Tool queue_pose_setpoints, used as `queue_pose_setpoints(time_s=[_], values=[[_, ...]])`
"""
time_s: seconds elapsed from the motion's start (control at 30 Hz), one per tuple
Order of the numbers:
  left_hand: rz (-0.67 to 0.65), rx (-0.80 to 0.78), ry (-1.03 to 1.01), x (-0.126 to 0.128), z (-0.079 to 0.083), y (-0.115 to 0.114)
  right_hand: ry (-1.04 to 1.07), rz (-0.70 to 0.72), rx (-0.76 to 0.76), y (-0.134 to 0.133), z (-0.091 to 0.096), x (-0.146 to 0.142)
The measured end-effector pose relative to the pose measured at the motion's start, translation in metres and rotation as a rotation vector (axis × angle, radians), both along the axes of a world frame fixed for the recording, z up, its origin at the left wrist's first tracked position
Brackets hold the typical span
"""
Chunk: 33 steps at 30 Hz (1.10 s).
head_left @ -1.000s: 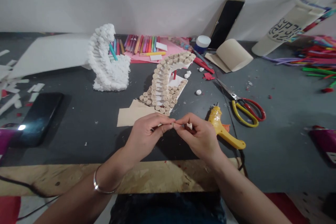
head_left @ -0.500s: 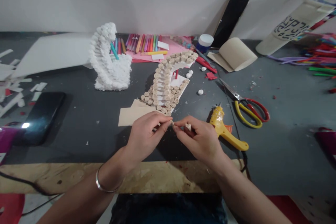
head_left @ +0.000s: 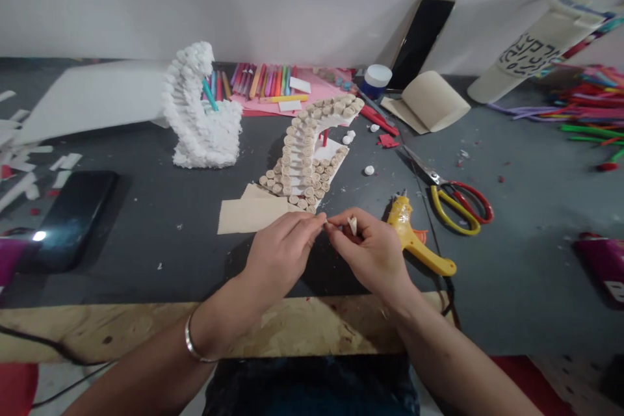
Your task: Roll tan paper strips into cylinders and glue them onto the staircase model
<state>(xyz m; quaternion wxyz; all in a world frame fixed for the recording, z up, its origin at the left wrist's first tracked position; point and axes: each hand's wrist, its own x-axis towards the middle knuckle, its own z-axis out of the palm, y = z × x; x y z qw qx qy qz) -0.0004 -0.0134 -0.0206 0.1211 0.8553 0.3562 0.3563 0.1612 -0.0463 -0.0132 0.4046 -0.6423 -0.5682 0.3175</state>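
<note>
My left hand (head_left: 280, 247) and my right hand (head_left: 373, 253) meet fingertip to fingertip above the front of the table, both closed in a pinch. Between them is a small beige paper strip (head_left: 352, 225); one end pokes out from the curled fingers of my right hand, the rest is mostly hidden. Just beyond stands a curved staircase model (head_left: 298, 156) covered in small beige paper rolls, with a red post. Flat beige paper pieces (head_left: 248, 215) lie left of my fingertips. To the right of my right hand is a yellow glue gun (head_left: 407, 234).
Scissors (head_left: 451, 198) lie open at right, near a beige paper roll (head_left: 435, 102). A white staircase model (head_left: 202, 117) stands at back left, with coloured pens (head_left: 266, 81) behind. A phone (head_left: 73, 214) lies left; another phone (head_left: 423, 42) leans on the wall beside a blue jar (head_left: 376, 81).
My fingertips have shifted slightly at the pinch, the left fingers closing further over the strip. More of the strip's end shows at my right hand. The view has moved a little.
</note>
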Motion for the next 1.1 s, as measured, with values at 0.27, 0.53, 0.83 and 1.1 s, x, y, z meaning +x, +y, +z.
queue_pose_setpoints(time_s=[0.27, 0.53, 0.83, 1.1], values=[[-0.004, -0.492, -0.148, -0.006, 0.011, 0.006, -0.100, 0.104, 0.026, 0.001, -0.002, 0.004], [-0.013, -0.379, -0.130, -0.004, 0.008, 0.004, -0.095, 0.119, -0.002, 0.001, -0.001, 0.004], [0.040, -0.203, -0.094, -0.004, 0.007, 0.005, -0.102, 0.196, 0.046, 0.000, 0.001, 0.004], [0.069, 0.062, 0.056, -0.002, -0.002, 0.003, -0.058, 0.153, 0.023, -0.003, -0.002, 0.000]])
